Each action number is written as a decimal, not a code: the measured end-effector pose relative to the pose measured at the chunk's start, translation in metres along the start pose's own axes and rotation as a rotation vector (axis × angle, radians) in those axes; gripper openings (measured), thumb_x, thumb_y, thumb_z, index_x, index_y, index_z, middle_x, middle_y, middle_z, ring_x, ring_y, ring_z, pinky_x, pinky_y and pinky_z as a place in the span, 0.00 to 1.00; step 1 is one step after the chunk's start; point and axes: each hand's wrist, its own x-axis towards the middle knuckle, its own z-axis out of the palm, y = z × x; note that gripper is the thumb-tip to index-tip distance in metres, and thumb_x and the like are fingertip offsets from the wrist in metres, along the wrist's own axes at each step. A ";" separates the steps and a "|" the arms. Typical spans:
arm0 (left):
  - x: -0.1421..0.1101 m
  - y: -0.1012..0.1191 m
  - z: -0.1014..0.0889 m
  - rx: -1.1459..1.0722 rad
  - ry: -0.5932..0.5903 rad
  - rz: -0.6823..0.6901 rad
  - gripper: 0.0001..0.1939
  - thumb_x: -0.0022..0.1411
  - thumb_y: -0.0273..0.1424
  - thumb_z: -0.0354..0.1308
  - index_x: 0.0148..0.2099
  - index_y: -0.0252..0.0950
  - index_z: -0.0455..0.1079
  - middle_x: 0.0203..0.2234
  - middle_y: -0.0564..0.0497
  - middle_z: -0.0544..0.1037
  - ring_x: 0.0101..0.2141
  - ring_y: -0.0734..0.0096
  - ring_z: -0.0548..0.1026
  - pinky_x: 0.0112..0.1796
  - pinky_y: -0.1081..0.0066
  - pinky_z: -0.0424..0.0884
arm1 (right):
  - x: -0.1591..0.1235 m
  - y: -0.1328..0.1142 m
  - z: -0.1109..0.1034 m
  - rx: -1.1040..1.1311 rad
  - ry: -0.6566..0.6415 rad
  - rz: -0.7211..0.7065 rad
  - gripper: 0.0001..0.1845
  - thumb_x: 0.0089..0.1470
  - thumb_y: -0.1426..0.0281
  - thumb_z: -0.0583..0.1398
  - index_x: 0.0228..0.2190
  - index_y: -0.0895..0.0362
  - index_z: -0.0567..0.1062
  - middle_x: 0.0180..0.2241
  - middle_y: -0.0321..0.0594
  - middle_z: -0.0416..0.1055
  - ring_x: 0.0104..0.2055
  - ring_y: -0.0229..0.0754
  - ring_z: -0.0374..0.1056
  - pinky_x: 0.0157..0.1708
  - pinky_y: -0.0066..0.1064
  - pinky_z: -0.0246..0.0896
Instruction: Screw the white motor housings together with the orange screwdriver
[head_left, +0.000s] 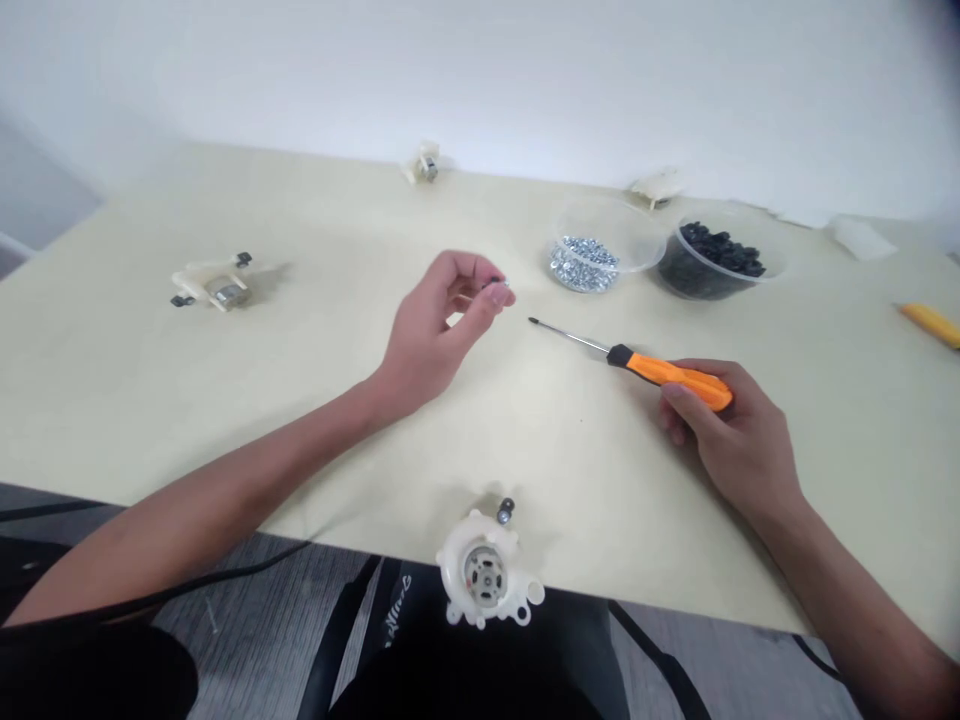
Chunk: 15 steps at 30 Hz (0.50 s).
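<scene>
Over the middle of the table, my left hand [442,325] pinches a small black piece [491,283] between thumb and fingertips. A bright silvery bit shows at its end, perhaps a screw, too small to tell. My right hand [739,425] is closed around the orange handle of a screwdriver [645,368], whose tip points left toward the pinched piece without touching it. Near the front edge lies a cream plastic housing [455,575] with a round metal motor [486,577] in its centre. One black piece with a screw [505,511] sits at its upper right.
Behind my hands stand a clear tub of silvery screws [585,265] and a clear tub of black pieces [712,265]. Another motor housing [214,283] lies at left, with similar parts [425,163] at the back. Something yellow [930,324] rests at far right.
</scene>
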 end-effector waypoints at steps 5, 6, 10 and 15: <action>-0.067 0.067 -0.026 0.238 -0.374 0.203 0.09 0.65 0.27 0.55 0.47 0.38 0.62 0.42 0.45 0.77 0.44 0.66 0.76 0.43 0.64 0.75 | 0.001 0.003 0.000 -0.004 -0.004 -0.017 0.18 0.56 0.55 0.61 0.44 0.52 0.72 0.23 0.32 0.69 0.21 0.35 0.62 0.25 0.31 0.58; -0.085 0.070 -0.028 0.265 -0.403 0.226 0.09 0.64 0.27 0.55 0.46 0.37 0.61 0.43 0.44 0.77 0.47 0.63 0.75 0.46 0.61 0.74 | 0.001 0.003 0.000 0.005 -0.006 -0.021 0.18 0.56 0.55 0.61 0.44 0.52 0.72 0.23 0.32 0.69 0.21 0.35 0.62 0.24 0.31 0.58; -0.135 0.058 -0.021 0.305 -0.537 0.314 0.06 0.65 0.28 0.53 0.44 0.38 0.59 0.51 0.41 0.75 0.58 0.57 0.68 0.56 0.52 0.67 | 0.001 0.004 0.001 0.070 -0.011 -0.037 0.17 0.56 0.56 0.61 0.43 0.52 0.72 0.23 0.32 0.68 0.20 0.35 0.61 0.24 0.30 0.58; -0.137 0.035 -0.002 0.366 -0.610 0.378 0.05 0.65 0.24 0.50 0.43 0.36 0.59 0.44 0.42 0.77 0.51 0.59 0.73 0.49 0.58 0.71 | 0.000 0.002 0.001 0.115 -0.023 -0.043 0.16 0.55 0.56 0.61 0.41 0.51 0.72 0.22 0.33 0.68 0.20 0.37 0.61 0.23 0.32 0.57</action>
